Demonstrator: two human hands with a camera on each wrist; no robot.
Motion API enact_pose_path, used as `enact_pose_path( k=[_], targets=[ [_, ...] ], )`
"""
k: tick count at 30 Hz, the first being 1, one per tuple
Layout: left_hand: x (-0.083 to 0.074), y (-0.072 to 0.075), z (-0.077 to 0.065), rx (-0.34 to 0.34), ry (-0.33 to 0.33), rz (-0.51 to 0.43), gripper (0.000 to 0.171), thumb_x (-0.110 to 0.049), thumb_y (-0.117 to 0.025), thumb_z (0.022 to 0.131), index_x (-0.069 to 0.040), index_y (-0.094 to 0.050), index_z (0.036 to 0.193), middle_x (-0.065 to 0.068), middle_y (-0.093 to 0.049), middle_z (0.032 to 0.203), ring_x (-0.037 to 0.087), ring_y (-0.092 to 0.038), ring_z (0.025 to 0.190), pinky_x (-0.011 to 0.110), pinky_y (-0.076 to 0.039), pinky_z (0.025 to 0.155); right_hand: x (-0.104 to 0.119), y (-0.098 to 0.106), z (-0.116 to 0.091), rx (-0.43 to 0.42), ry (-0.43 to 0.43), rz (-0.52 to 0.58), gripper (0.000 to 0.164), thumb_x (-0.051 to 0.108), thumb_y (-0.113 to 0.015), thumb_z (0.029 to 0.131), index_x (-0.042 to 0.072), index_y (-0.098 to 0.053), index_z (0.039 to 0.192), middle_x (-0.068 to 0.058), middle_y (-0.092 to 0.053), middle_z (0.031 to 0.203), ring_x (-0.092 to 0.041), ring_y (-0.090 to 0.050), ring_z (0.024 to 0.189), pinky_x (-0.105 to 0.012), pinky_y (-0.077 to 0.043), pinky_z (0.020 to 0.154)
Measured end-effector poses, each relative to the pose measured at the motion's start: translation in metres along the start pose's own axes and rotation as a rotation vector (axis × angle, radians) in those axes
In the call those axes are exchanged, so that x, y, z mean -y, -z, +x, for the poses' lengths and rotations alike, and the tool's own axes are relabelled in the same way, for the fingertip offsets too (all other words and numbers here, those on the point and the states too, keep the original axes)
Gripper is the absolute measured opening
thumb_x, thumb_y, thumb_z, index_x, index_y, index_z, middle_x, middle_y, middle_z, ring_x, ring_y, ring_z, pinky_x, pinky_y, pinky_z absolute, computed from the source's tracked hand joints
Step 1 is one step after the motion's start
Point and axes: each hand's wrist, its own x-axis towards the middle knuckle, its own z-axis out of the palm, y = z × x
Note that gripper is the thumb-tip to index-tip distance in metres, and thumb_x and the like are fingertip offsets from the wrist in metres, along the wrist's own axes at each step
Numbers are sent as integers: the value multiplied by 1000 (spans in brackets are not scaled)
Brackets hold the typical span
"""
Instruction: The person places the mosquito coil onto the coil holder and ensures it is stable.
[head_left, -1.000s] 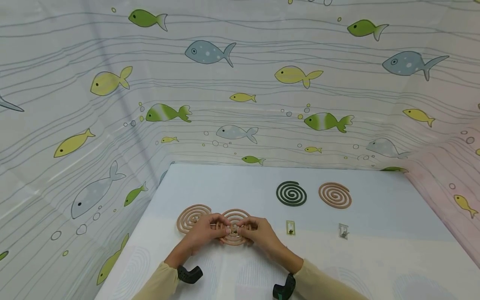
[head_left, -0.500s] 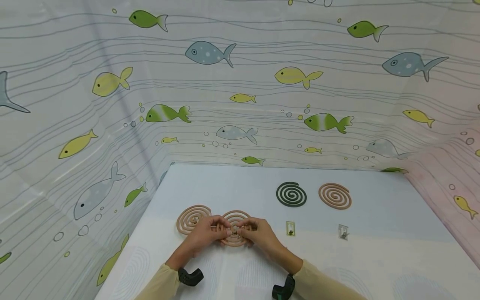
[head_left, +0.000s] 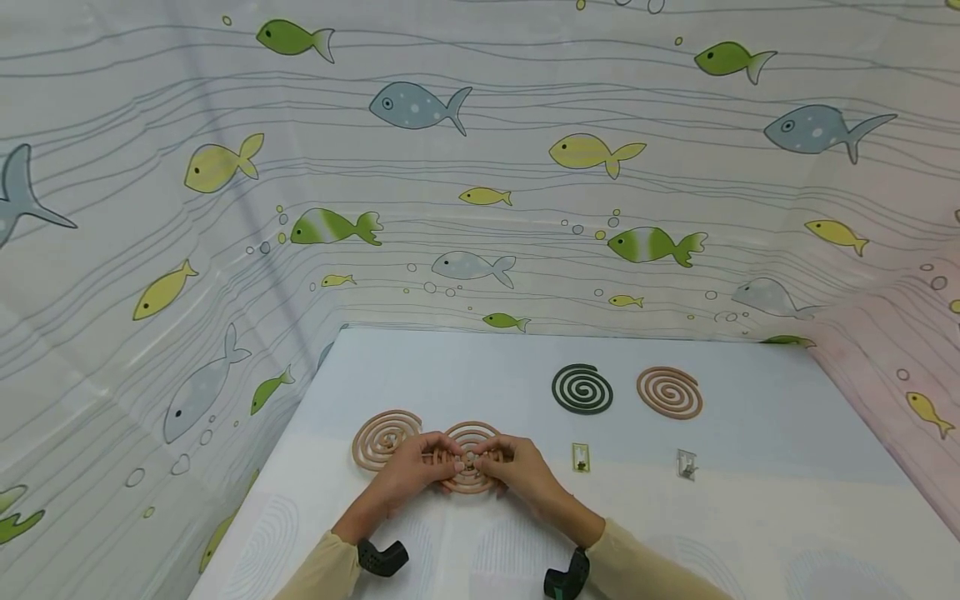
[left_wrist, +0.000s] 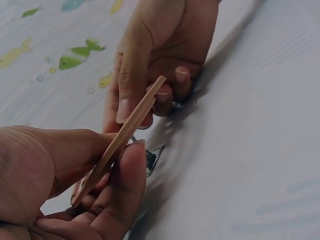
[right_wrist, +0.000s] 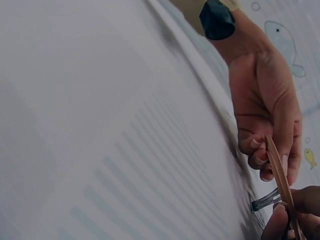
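A brown mosquito coil (head_left: 470,424) is held between both hands, tilted up on edge and seen almost side-on in the left wrist view. The left hand (head_left: 411,463) pinches its left part with thumb and fingers. On the other side the right hand (head_left: 522,468) pinches it too, fingertips close to the centre. A small metal coil stand (left_wrist: 152,160) is by the coil's centre, below the fingertips; whether it is joined to the coil cannot be told. Another brown coil (head_left: 375,440) stands just left of the left hand, partly covered by it.
Farther back on the white table (head_left: 450,358) lie a green coil (head_left: 582,389) and a brown coil (head_left: 670,392). In front of them are a small yellowish metal stand (head_left: 581,457) and a silver one (head_left: 686,464). Fish-printed sheeting (head_left: 525,225) surrounds the table.
Both hands keep their hold on the coil, with only slight fingertip movement near its centre. The sheeting at the left has shifted a little to the right.
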Motion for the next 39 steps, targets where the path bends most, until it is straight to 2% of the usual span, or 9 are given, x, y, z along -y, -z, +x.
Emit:
enact_pose_path(
  k=[11, 19, 27, 35, 39],
  targets=[
    [2, -4, 1, -6, -30, -33, 28, -4, -75, 94, 8, -61, 116, 12, -64, 88, 18, -68, 70, 40, -61, 66, 7, -2, -2, -3, 13, -25, 21, 4, -71, 95, -5, -70, 114, -6, -57, 75, -12, -48, 50, -26, -44, 46],
    [5, -7, 2, -17, -34, -32, 28, -4, -75, 94, 7, -61, 115, 12, -63, 88, 19, -68, 72, 37, -60, 65, 4, 0, -1, 1, 18, -27, 21, 12, -76, 94, 3, -74, 113, -6, -59, 79, -11, -48, 49, -26, -45, 45],
    [4, -7, 0, -25, -20, -28, 29, -6, -75, 94, 4, -61, 118, 13, -62, 90, 19, -66, 74, 34, -59, 66, 4, 1, -2, 12, 21, -22, 19, 14, -77, 93, 5, -75, 110, -5, -57, 77, -11, -50, 50, -24, -46, 45],
    [3, -6, -1, -26, -17, 5, 33, -7, -76, 93, 1, -61, 121, 16, -63, 93, 19, -65, 73, 34, -58, 61, 5, 2, -3, -3, 20, -32, 22, 14, -77, 94, 4, -74, 113, -7, -63, 85, -12, -55, 57, -26, -47, 47],
    [2, -6, -2, -31, -21, 13, 35, -6, -77, 93, 1, -60, 123, 18, -64, 95, 20, -65, 75, 36, -59, 63, 3, 4, -1, -1, 31, -39, 23, 9, -75, 95, 0, -72, 115, -12, -66, 92, -16, -59, 60, -30, -48, 47]
  ],
)
